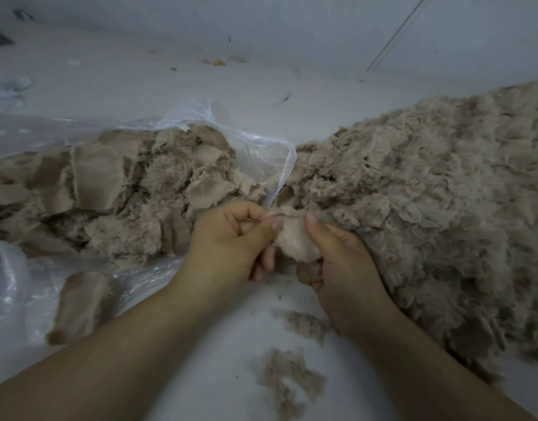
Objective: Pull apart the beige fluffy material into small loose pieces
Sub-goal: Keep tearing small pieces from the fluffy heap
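plastic bag [261, 147] of clumps lies left while each hand, left hand [228, 235] and right hand [337, 256], pinches one beige tuft [295, 238].

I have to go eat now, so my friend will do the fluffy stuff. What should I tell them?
Left hand and right hand both pinch one beige piece, not yet torn apart.
Flat, unpulled pieces lie on the clear plastic bag to the left.
Done: the big loose fluffy pile on the right, plus small tufts near you.
Left: pull this piece apart, then the rest from the bag.
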